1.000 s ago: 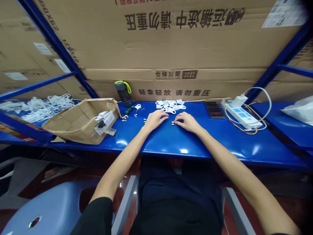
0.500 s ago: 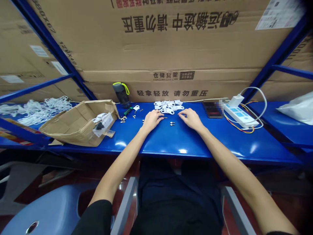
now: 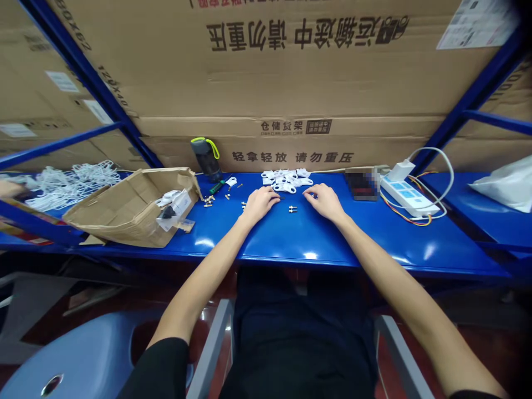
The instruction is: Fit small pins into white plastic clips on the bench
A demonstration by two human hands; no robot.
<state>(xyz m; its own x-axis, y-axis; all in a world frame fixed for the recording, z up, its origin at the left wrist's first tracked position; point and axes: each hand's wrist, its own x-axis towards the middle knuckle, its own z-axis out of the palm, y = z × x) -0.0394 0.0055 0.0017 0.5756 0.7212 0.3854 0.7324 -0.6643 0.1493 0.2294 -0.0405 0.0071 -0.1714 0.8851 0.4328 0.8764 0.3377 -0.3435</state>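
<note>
My left hand rests on the blue table with thumb and fingers pinched round a small pin-like part, whose thin dark end sticks out to the right. My right hand is across from it, thumb and fingertips curled together; whether anything small is between them I cannot make out. Between the hands, a little nearer to me, lie two small pin-like pieces with pale heads. Just beyond the fingers is a pile of white flat plastic parts with holes. Some small pieces are partly hidden beside my left hand.
To the left stand an open cardboard box and a dark bottle. A green-handled tool and small brass-coloured pieces lie near them. White cords are at far left, by another person's hand. A power strip sits right.
The part in my left hand now shows a thin dark end instead of a brass-coloured one. Another person's hand has come in at the left edge by the cords. My right hand has barely moved.
</note>
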